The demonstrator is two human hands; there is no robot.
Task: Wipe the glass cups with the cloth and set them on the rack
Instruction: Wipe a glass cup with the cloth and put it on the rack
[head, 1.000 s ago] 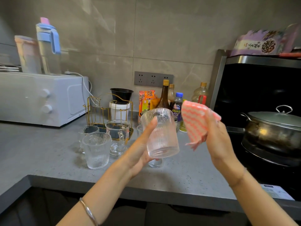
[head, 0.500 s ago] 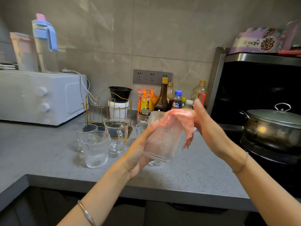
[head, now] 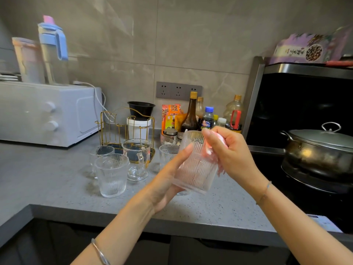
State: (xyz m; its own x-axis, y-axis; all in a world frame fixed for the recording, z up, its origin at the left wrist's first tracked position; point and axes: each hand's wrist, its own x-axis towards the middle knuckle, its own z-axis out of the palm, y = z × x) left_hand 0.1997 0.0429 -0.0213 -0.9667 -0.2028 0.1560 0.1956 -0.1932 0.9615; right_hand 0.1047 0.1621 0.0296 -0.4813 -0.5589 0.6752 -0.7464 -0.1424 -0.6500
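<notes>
My left hand grips a ribbed glass cup from below and the left, holding it tilted above the counter. Into the cup's mouth my right hand presses the pink-and-white cloth; most of the cloth sits inside the glass or under my fingers. On the counter to the left stand more glasses: a ribbed cup, a handled mug, a cup behind and another partly hidden by my left hand. The gold wire rack stands behind them with no glass on it.
A white oven with two jugs on top sits at the left. Bottles and jars line the wall behind the glasses. At the right, a lidded pot rests on the black stove. The grey counter's front edge runs below my hands.
My right hand brought the cloth from beside the cup to its rim and then pushed it down inside. The cup has tilted its mouth toward the right hand.
</notes>
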